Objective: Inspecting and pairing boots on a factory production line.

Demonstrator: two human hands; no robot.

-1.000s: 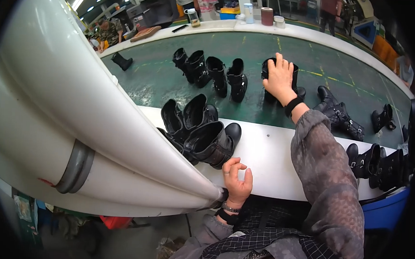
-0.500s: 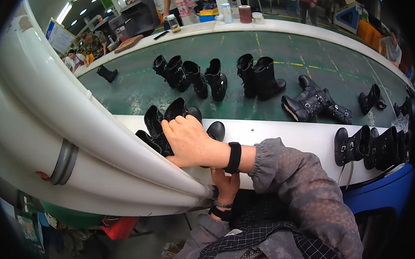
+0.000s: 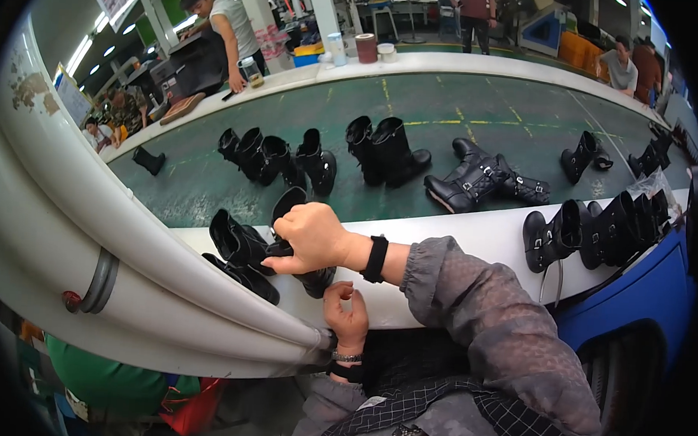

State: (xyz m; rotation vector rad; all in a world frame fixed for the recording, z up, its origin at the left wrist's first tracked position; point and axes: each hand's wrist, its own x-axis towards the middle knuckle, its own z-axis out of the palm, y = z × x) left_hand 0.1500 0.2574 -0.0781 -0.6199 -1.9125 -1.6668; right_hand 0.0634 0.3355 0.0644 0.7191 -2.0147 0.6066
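My right hand (image 3: 311, 236) reaches across to the left and is closed on a black boot (image 3: 316, 282), its thumb pointing left. The hand covers much of that boot; its rounded toe shows below my fingers. A boot shaft (image 3: 289, 203) rises behind the hand, and I cannot tell whether it belongs to the same boot. My left hand (image 3: 346, 315) is low beside the toe, fingers curled in loosely with nothing visible in them. Left of my right hand, one black boot (image 3: 239, 240) stands upright and another boot (image 3: 245, 278) is partly hidden by the machine.
A large white machine arm (image 3: 153, 248) fills the left side. Beyond the white ledge (image 3: 434, 233), a green belt (image 3: 283, 110) carries several black boots. More buckled boots (image 3: 552, 236) stand at right, above a blue bin (image 3: 634, 285). Co-workers are across the belt.
My view has shifted, so the belt boots sit lower and further left. My right hand has gone from spread over the boots to a closed grip. My left hand has come out from beneath my right wrist.
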